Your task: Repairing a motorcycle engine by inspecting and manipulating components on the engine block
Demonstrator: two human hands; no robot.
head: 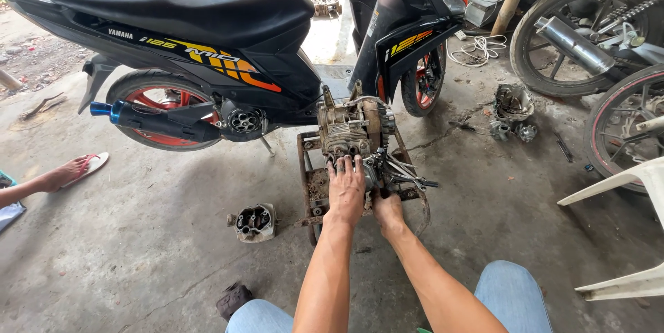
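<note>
1. Pressing down on the engine block (353, 129), the left hand (346, 191) lies flat, fingers spread and straight, palm on the lower casing; it grips nothing.
2. Right hand (389, 210) sits just beside the left, lower right, tucked against the casing near a bundle of thin metal rods (408, 174); its fingers are hidden, so I cannot tell whether they close on anything.
3. Engine block sits on a rusty metal stand (308, 177) on the concrete floor (138, 250), right in front of the black and orange scooter (207, 35).
4. Handling guess: cast metal, heavy, rigid, likely greasy and slick; the cooling fins up top look thin-edged. Best hold seems to be the solid casing sides or underneath, with both hands, not the rods or fins.
5. A detached cylinder head (254, 222) lies on the floor left of the stand, well apart from both hands.
6. More loose engine parts (513, 108) lie on the right, near other motorbike wheels (588, 35).
7. Another person's foot in a sandal (69, 170) shows at far left.
</note>
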